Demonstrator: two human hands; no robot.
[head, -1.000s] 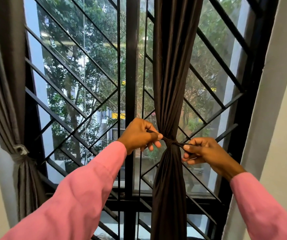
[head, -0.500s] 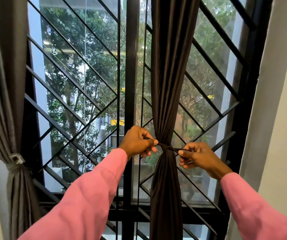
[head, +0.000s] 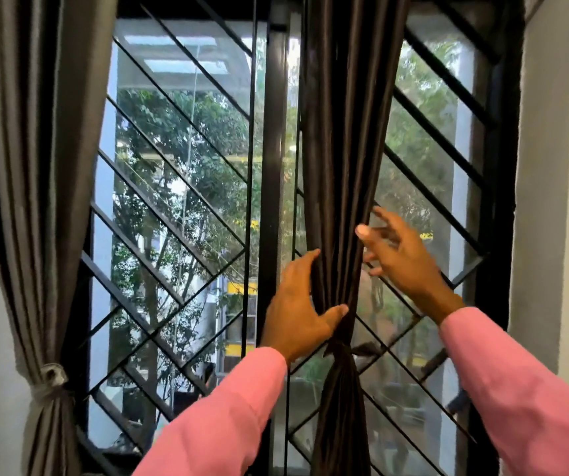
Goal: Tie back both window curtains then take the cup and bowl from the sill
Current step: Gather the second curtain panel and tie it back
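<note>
Glossy dark cloth curtain [head: 341,149], matt black metal grille [head: 180,187], smooth pink cloth sleeves [head: 228,417].

1. Daylight came in through the window glass [head: 180,207], backlighting the scene.
2. The dark curtain [head: 341,132] stood nearly in silhouette, with a faint sheen on its folds.
3. The right hand [head: 399,255] was motion-blurred.
4. The frame edges bowed slightly.
</note>
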